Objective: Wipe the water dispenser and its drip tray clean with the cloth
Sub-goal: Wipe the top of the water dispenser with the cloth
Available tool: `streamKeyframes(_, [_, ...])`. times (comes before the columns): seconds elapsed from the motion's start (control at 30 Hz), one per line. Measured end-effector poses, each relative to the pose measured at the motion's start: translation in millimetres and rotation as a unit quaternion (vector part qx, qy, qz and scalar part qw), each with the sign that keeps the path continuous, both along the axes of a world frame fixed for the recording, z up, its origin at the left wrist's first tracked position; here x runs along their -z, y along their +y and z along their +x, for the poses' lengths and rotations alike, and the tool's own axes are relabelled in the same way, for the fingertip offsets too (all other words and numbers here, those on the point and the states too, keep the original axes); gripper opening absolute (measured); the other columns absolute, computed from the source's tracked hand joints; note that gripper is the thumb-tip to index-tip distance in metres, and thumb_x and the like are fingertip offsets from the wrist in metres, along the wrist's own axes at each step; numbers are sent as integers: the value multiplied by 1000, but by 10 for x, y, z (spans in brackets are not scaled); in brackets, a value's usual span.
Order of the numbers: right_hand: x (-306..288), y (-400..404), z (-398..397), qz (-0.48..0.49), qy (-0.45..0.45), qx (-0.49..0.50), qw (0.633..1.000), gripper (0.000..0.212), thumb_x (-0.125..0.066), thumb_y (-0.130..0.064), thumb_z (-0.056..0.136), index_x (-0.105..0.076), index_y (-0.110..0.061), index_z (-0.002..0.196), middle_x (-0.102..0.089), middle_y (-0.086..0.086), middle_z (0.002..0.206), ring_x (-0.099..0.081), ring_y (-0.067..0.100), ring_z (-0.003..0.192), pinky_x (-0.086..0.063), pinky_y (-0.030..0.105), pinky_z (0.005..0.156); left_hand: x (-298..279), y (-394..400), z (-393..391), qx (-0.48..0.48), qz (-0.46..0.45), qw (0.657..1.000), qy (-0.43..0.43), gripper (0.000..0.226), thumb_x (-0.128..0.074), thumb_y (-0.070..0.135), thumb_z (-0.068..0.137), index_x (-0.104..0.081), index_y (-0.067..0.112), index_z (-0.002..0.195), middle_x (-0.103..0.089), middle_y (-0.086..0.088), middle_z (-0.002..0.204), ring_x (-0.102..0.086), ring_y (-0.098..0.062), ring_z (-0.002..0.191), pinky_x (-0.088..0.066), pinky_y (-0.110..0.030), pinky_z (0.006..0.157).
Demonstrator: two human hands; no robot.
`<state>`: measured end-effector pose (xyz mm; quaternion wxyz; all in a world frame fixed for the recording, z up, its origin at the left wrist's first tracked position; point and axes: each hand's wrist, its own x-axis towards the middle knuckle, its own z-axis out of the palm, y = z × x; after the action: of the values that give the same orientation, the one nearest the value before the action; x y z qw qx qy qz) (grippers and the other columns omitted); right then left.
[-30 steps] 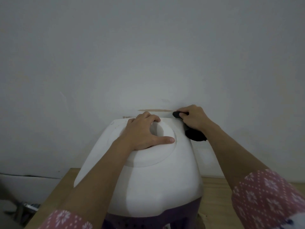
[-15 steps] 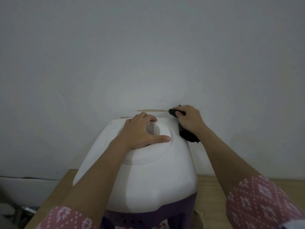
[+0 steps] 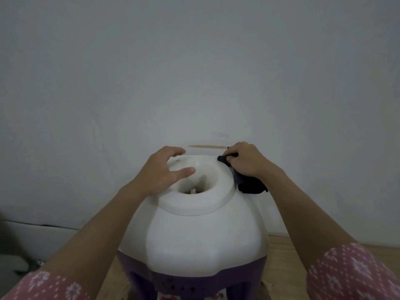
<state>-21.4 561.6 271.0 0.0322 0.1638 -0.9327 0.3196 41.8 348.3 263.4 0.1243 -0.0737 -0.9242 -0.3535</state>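
The water dispenser [image 3: 201, 241] has a white domed top with a round bottle well and a purple lower body. It stands on a wooden table against the wall. My left hand [image 3: 164, 172] hovers with spread fingers over the left rim of the well, holding nothing. My right hand [image 3: 246, 160] grips a black cloth [image 3: 249, 184] pressed against the dispenser's back right shoulder, close to the wall. The cloth's loose end hangs below my wrist. The drip tray is hidden from view.
A pale wall [image 3: 194, 72] rises right behind the dispenser, with a brown scuff mark [image 3: 207, 146]. The wooden table top [image 3: 281, 267] shows to the right and left of the base. Dark unclear objects [image 3: 28, 265] lie at the lower left, off the table.
My left hand has lifted off the well's rim and opened, uncovering the bottle well. My right hand with the cloth stays at the back right shoulder. The view has tilted down and closer.
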Motion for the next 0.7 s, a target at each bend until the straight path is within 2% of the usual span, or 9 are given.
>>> streamKeyframes(0.2, [-28,-295,-229,15,-54,3,998,33,-41,-9,92,-67,-17,111,-58,7,124,-49,25,116,-39,30,96,147,-56,18,-30,34,999,11,78,-83,32,63,-46,18,130,-55,8,116,-50,-6,106,-33,-18,92])
streamKeyframes(0.3, [-59,-542,-314,41,-56,-27,997,34,-39,-10,93,-65,-19,112,-57,7,125,-50,25,114,-40,29,91,164,-56,-14,-28,52,998,12,84,-84,30,61,-42,18,133,-53,8,119,-48,-6,110,-33,-18,94])
streamKeyframes(0.43, [-68,-780,-369,64,-53,-55,995,35,-37,-12,94,-63,-21,116,-53,4,132,-45,24,120,-35,26,91,172,-82,-44,-29,71,997,13,86,-85,28,61,-41,17,134,-53,6,121,-48,-6,110,-33,-16,92])
streamKeyframes(0.5, [-51,-738,-353,46,-53,-46,996,34,-38,-13,94,-63,-20,116,-54,4,130,-47,24,118,-36,26,91,174,-102,-54,-31,73,997,17,85,-85,28,61,-42,17,133,-54,5,122,-48,-6,109,-32,-15,92])
streamKeyframes(0.63, [-17,-490,-286,-50,-73,-2,996,26,-45,-18,93,-68,-22,105,-61,7,115,-56,24,101,-41,26,79,169,-119,-67,-33,72,996,27,82,-84,30,62,-44,17,132,-55,4,121,-49,-6,108,-31,-15,92])
streamKeyframes(0.7, [48,-355,-237,-61,-56,19,996,27,-45,-17,93,-68,-23,104,-60,5,118,-54,24,105,-39,26,83,180,-114,-54,-32,79,996,28,82,-84,31,62,-44,18,132,-55,5,120,-49,-7,109,-31,-15,92])
